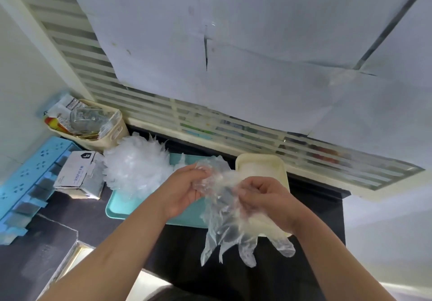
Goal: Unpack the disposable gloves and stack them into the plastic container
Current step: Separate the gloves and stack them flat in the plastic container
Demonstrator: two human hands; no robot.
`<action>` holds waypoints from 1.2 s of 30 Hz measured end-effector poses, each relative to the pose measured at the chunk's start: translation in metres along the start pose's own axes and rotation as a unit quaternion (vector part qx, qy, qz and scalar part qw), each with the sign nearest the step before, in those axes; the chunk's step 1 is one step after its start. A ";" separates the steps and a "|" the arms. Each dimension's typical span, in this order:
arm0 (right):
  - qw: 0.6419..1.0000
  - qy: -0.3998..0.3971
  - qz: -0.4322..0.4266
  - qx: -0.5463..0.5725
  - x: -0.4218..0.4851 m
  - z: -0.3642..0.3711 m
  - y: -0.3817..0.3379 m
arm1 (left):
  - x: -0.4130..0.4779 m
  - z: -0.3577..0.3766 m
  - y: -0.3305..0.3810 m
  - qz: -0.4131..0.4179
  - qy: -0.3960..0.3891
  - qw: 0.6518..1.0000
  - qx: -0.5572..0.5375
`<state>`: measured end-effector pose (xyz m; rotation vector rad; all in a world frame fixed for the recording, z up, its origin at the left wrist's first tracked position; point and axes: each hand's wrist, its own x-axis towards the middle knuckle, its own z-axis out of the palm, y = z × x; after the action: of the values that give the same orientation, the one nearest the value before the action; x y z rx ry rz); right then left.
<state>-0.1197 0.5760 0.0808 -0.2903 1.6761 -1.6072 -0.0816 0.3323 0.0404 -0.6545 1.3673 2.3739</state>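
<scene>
A clear disposable glove [228,226] hangs between my hands, its fingers pointing down toward me. My left hand [184,187] pinches its crumpled cuff from the left. My right hand [264,198] grips the same cuff from the right, fingers curled into the film. A big heap of loose clear gloves [135,164] lies on the far left part of a teal tray [187,216]. The cream plastic container [261,163] stands right of the tray, partly behind my right hand, with pale gloves inside.
An opened white glove box [79,174] lies left of the tray. Behind it stands a cream bin [117,132] stuffed with packets and clear plastic. A blue perforated rack [30,179] runs along the left edge. The dark counter ends at a slatted window frame.
</scene>
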 end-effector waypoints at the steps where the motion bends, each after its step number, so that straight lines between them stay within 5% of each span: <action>1: 0.998 0.001 -0.006 -0.057 0.001 0.000 -0.004 | -0.001 0.001 0.001 0.001 -0.015 1.000 -0.001; 5: 0.965 0.059 -0.060 -0.249 0.006 -0.002 -0.010 | -0.004 0.009 0.000 -0.002 -0.076 0.996 0.051; 8: 0.987 0.022 -0.039 -0.155 0.006 -0.008 -0.011 | -0.003 0.022 -0.002 0.021 -0.116 0.992 0.043; 13: 0.998 0.031 -0.017 -0.057 0.000 -0.013 -0.005 | -0.004 0.037 0.005 0.087 -0.047 0.995 0.020; 18: 0.998 0.056 -0.025 -0.016 -0.002 -0.024 -0.005 | 0.008 0.028 0.003 0.114 0.009 0.975 -0.190; 23: 0.998 0.063 -0.027 -0.004 -0.003 -0.032 -0.005 | 0.006 0.048 -0.028 -0.047 -0.080 0.993 -0.067; 36: 0.987 0.093 0.106 -0.081 -0.041 -0.061 0.037 | 0.054 0.082 -0.025 0.054 0.112 0.991 0.051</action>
<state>-0.1194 0.6538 0.0551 -0.0398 1.9155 -1.3764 -0.1330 0.4191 0.0292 -0.8594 1.6454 2.3501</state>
